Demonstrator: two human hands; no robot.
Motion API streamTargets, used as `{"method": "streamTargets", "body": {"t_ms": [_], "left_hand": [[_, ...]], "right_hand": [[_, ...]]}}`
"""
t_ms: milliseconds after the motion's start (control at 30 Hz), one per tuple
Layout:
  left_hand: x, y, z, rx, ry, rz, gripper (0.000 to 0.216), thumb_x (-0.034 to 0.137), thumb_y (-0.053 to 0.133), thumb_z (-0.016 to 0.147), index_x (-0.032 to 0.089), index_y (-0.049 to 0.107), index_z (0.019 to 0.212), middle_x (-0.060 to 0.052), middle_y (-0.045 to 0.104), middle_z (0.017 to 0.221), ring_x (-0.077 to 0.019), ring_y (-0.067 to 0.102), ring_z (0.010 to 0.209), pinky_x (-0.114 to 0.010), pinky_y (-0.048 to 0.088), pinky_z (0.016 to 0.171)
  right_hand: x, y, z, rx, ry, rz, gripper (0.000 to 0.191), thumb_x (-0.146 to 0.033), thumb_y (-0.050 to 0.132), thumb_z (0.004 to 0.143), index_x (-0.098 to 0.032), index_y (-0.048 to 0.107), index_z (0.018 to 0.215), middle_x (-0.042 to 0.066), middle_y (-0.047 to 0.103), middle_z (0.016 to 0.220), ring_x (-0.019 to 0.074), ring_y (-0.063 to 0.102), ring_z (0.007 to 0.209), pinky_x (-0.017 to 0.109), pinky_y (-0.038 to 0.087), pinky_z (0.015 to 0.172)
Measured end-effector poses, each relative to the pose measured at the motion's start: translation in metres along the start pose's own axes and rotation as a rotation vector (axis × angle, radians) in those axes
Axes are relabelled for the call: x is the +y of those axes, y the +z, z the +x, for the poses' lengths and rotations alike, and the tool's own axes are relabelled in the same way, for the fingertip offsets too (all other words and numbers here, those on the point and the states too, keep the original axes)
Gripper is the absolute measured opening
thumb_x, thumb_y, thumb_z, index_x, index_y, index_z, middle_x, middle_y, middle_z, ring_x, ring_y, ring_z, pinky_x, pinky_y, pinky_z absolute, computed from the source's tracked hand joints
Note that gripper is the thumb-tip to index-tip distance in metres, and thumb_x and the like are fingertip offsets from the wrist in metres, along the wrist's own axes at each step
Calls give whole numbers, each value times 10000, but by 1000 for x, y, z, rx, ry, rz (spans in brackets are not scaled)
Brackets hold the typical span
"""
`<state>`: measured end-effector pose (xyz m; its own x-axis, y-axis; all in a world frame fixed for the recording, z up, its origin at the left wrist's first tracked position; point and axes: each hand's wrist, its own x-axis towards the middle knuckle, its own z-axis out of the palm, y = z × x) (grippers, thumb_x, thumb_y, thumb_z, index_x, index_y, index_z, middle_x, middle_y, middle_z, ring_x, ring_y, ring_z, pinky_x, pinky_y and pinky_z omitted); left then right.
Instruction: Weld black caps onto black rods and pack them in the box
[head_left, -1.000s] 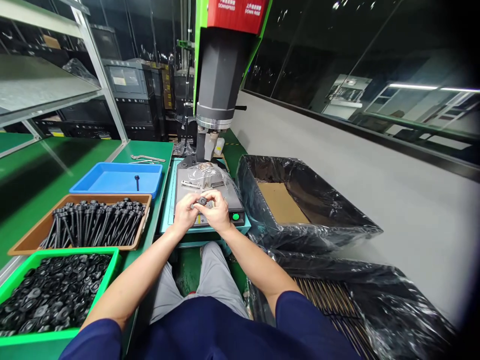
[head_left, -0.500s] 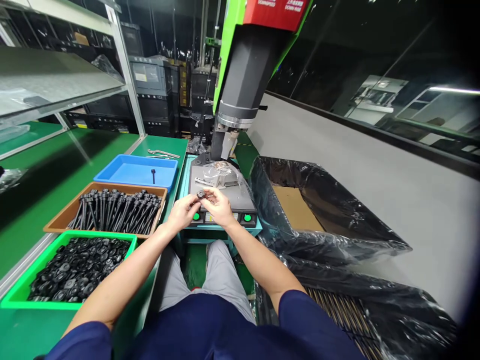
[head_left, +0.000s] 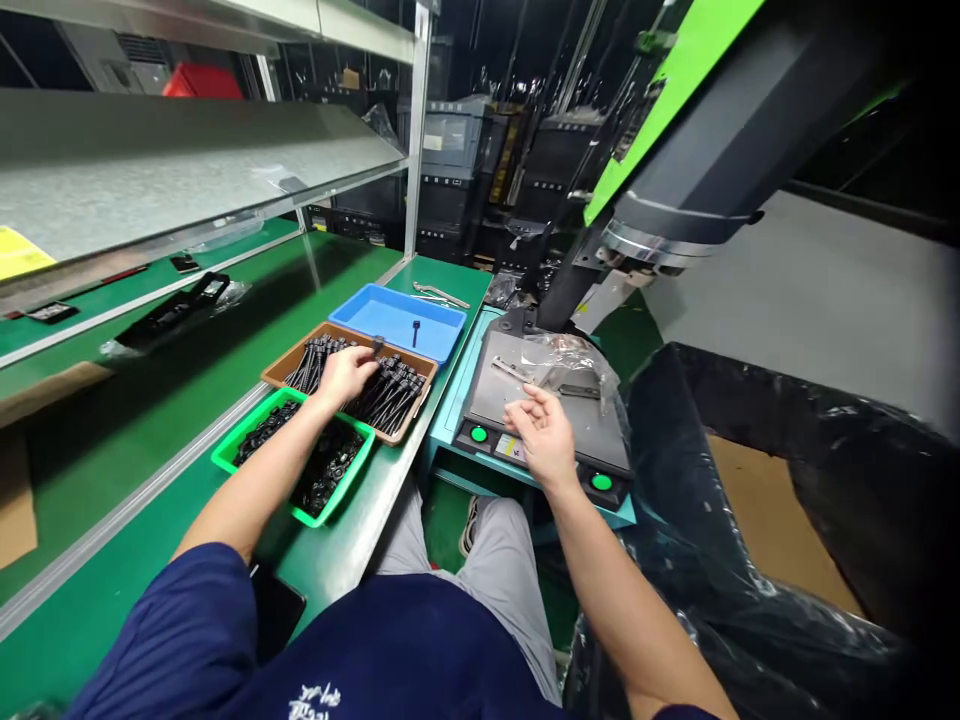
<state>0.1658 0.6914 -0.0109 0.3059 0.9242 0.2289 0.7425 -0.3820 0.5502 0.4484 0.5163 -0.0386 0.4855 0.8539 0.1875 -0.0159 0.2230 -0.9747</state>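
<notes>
Evidently, the black rods (head_left: 390,395) are the things in reach: they lie heaped in the brown tray (head_left: 417,405), along the right edge of the tabletop (head_left: 97,560). The left hand (head_left: 346,378) is over this tray, fingers bent; a dark tip shows at the fingertips, but whether it is pinched or merely behind them cannot be told. The right hand (head_left: 546,435) is loosely curled above the front of the machine's plate (head_left: 491,400), with nothing visible in its grasp.

Toward the near edge, the green tray (head_left: 349,480) holds black caps (head_left: 330,465), probably kept apart so the two kinds don't mix. Toward the far edge, the blue tray (head_left: 375,312) carries one black piece (head_left: 416,333). Beyond it a wrench (head_left: 442,294) lies near the far right corner, likely out of the way. All three trays line the machine side, presumably to shorten the left arm's reach, while the right hand sits between two green buttons (head_left: 478,433).
</notes>
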Motion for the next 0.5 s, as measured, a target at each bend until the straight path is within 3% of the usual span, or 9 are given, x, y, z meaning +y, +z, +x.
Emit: {"method": "streamTargets", "body": {"t_ms": [133,267,367,500], "left_hand": [[-57,-30,18,53,-216,242,299,281,586,817,167,740,1047,-92,736,1086,-270,650,1039,-341,466,942],[-99,-45,35,123,-477,346,312,306,601,823,201,729,1088,-113,723,1123,-286,650,1057,-376,498,901],[-118,-45,47,77,-599,362,275,288,642,800,208,737,1045,-131,724,1111,-292,659,1051,-377,516,860],[-130,-38,57,16,-611,369,249,270,674,777,189,745,1001,-156,729,1085,-308,667,1050,-379,522,837]], "right_hand": [[9,-27,-15,92,55,-40,530,-466,772,718,-200,542,1115,2,664,780,152,651,650,294,539,599],[16,-41,-27,154,89,-37,558,-482,789,705,-193,551,1118,3,668,759,148,642,625,284,531,571],[19,-48,-34,172,116,-34,576,-498,798,696,-189,557,1119,12,674,759,152,646,627,283,531,566],[18,-63,-45,196,143,-50,607,-511,814,675,-190,563,1125,18,682,764,155,654,634,288,543,579]]}}
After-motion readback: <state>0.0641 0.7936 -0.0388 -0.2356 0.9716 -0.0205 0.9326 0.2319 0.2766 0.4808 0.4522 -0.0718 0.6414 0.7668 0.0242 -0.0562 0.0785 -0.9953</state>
